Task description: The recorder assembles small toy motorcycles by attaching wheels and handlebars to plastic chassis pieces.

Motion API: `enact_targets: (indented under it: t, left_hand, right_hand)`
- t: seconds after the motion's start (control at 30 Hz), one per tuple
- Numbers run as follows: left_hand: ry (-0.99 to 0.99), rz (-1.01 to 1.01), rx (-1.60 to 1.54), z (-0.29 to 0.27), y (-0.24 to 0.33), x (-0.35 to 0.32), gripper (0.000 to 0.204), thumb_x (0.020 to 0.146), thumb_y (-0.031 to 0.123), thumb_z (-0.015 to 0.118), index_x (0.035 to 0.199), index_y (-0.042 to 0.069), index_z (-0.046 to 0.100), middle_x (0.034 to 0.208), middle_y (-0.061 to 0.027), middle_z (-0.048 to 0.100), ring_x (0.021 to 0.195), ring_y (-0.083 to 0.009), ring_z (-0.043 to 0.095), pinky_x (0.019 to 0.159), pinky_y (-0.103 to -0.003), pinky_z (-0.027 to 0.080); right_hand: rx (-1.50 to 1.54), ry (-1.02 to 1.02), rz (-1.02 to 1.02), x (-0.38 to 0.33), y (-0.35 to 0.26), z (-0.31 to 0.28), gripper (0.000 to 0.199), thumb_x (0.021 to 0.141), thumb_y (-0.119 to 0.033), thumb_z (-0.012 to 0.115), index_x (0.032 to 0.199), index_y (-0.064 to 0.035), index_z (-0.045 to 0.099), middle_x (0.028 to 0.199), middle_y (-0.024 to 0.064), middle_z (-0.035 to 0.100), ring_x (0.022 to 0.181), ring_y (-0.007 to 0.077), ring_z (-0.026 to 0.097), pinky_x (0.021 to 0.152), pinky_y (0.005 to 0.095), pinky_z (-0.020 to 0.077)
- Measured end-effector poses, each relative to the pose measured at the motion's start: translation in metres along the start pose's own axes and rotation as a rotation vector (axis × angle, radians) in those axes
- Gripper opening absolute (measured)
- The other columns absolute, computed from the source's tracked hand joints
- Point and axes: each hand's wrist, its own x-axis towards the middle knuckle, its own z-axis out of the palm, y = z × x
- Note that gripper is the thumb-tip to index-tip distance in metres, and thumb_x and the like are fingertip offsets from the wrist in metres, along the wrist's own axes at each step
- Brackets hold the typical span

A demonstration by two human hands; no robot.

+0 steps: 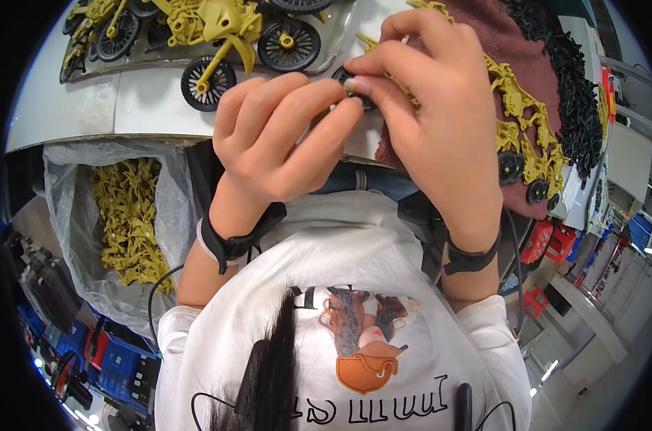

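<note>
My left hand [279, 136] and my right hand [437, 108] meet above the table's near edge, with fingertips pinched together. Between them is a small black toy wheel [369, 103], mostly covered by my fingers. Thin yellow plastic [367, 42] shows behind my right hand; whether it joins the wheel is hidden. Just beyond my left hand stand yellow toy motorcycles [222, 25] with black spoked wheels, one front wheel [208, 84] close to my knuckles. Right of my right hand, yellow motorcycle parts [520, 104] and loose black wheels [511, 167] lie on a brown cloth [509, 39].
Below the table at left, a box lined with clear plastic [67, 208] holds a heap of yellow parts [128, 223]. A pile of small black parts [581, 108] runs along the cloth's right side. The white table [146, 108] ends just before my body. Red stools [538, 241] stand at right.
</note>
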Motion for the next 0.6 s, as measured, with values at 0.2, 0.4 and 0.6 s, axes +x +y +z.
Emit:
enact_targets:
  t: [0.2, 0.4, 0.6]
  left_hand:
    - [-0.109, -0.147, -0.384, -0.037, 0.004, 0.019, 0.029, 0.059, 0.001, 0.065, 0.088, 0.006, 0.068, 0.090, -0.0078, 0.064, 0.077, -0.0249, 0.058, 0.067, -0.035, 0.046]
    - [-0.394, -0.258, -0.503, -0.071, -0.006, 0.109, 0.017, 0.086, -0.005, 0.051, 0.099, -0.006, 0.062, 0.093, -0.0158, 0.064, 0.083, -0.0226, 0.060, 0.075, -0.033, 0.048]
    - [-0.858, 0.125, -0.375, 0.030, -0.011, 0.201, 0.014, 0.088, 0.011, 0.060, 0.098, 0.003, 0.064, 0.089, -0.0171, 0.066, 0.080, -0.0353, 0.062, 0.071, -0.037, 0.049]
  right_hand:
    - [-0.049, 0.239, 0.069, -0.021, 0.011, -0.055, 0.023, 0.074, 0.004, 0.067, 0.095, -0.0064, 0.070, 0.097, 0.0057, 0.061, 0.088, 0.0196, 0.052, 0.079, 0.0285, 0.0415]
    - [0.120, 0.612, 0.651, -0.080, 0.063, -0.134, 0.013, 0.084, 0.000, 0.067, 0.096, -0.0004, 0.070, 0.068, -0.0077, 0.050, 0.060, 0.0002, 0.038, 0.054, 0.0183, 0.0262]
    - [0.143, 0.579, 0.756, -0.119, 0.109, -0.165, 0.021, 0.089, -0.004, 0.064, 0.109, 0.0004, 0.067, 0.065, -0.0078, 0.048, 0.054, -0.0019, 0.034, 0.050, 0.0159, 0.0228]
